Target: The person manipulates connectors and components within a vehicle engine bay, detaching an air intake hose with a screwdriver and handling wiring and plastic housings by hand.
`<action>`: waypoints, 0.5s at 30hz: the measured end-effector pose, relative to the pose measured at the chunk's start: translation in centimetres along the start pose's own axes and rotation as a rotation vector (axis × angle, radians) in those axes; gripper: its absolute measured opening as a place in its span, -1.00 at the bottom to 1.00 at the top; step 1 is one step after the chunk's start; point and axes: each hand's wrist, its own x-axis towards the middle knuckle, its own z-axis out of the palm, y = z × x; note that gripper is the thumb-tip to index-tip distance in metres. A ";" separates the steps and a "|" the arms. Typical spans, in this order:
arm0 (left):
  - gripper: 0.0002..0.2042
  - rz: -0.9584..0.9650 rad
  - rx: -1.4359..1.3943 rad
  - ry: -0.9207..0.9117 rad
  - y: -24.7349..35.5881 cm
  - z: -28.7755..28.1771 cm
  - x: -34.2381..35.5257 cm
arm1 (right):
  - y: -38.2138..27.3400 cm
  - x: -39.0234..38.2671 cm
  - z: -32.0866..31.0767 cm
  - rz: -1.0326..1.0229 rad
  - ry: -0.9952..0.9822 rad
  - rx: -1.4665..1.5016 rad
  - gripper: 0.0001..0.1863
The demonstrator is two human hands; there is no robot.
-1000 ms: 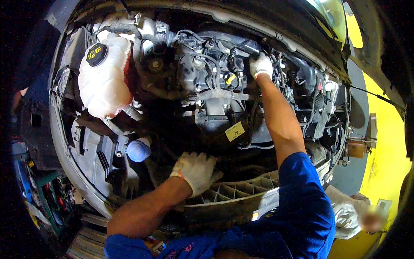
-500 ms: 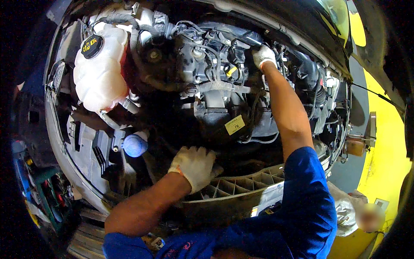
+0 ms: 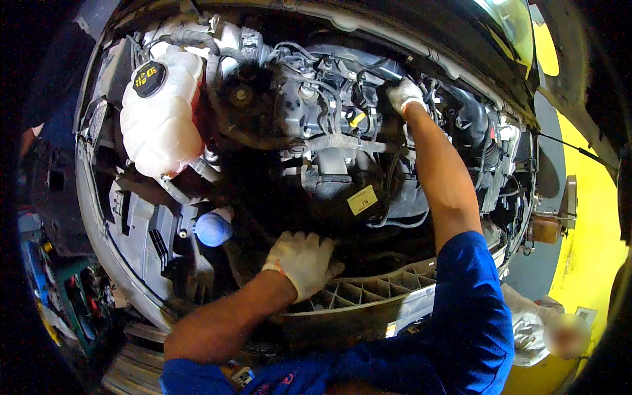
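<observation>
In a white knitted glove, my left hand grips the front crossmember of the engine bay, fingers bent over its far edge and thumb to the right. My right arm stretches across the engine. At the engine's far right side my gloved right hand is closed among hoses and wiring, next to the end of a black pipe. What its fingers hold is hidden. A yellow dipstick handle stands out left of that hand.
A white coolant tank with a black cap sits at the far left, and a blue washer cap nearer. A thin prop rod slants at the right. Tools in a green tray lie at lower left. Another person is at lower right.
The whole view has shifted slightly, moving the engine bay a little right and down in the picture. Both hands stay at the same places on the car.
</observation>
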 end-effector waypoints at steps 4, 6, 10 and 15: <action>-0.47 0.004 0.021 -0.039 0.2 -0.4 0.2 | 2.6 2.3 0.9 -0.029 -0.041 -0.018 -0.57; -0.48 0.015 0.012 -0.020 0.1 -0.1 0.2 | 2.7 2.8 1.3 0.012 -0.034 -0.074 -0.56; -0.53 0.011 0.022 0.155 -0.1 1.1 -0.3 | 0.1 0.5 0.5 -0.058 0.058 0.057 -0.55; -0.50 0.011 0.005 0.046 0.1 0.5 -0.2 | 1.5 0.9 -0.2 -0.008 -0.015 0.033 -0.49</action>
